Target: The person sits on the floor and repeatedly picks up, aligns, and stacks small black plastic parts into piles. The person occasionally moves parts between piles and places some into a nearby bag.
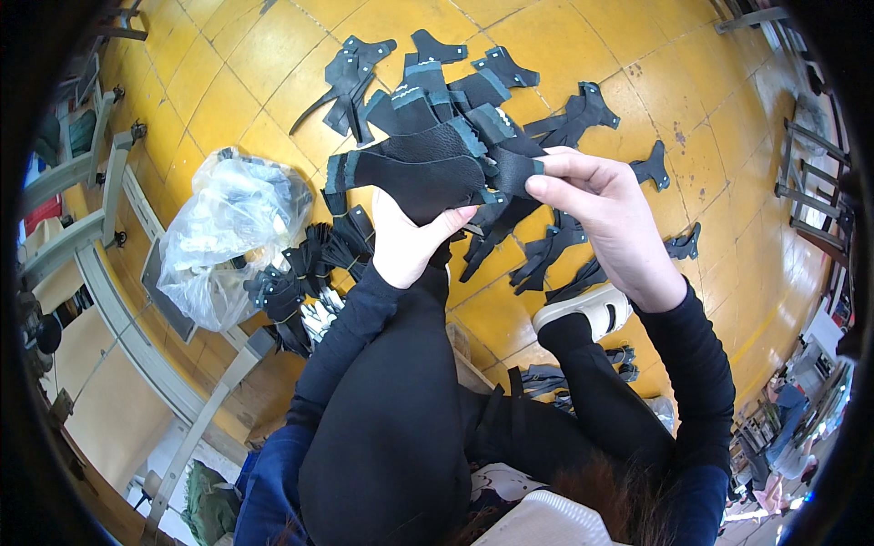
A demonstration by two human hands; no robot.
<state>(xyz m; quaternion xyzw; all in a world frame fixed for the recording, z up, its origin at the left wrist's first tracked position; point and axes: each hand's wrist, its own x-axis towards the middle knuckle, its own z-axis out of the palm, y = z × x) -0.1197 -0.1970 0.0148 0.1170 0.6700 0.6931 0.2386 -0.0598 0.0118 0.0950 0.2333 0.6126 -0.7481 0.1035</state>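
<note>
Curved black leather pieces [410, 182] with greenish trimmed ends lie across my left hand [407, 241], whose thumb presses over their near edge. My right hand [610, 214] pinches the end of another black leather piece [512, 171] between thumb and fingertips, just right of the held pieces. Beyond my hands, more black leather pieces [423, 105] overlap in a loose pile, partly hidden behind the held ones. My left fingers are mostly hidden beneath the leather.
Cut leather parts [587, 109] lie in bunches on the yellow tiled floor [273, 55]. At the left are a clear plastic bag [232, 237], bundles of black strips [319, 255] and a grey metal frame [137, 318]. My light sandal [592, 314] rests at the right.
</note>
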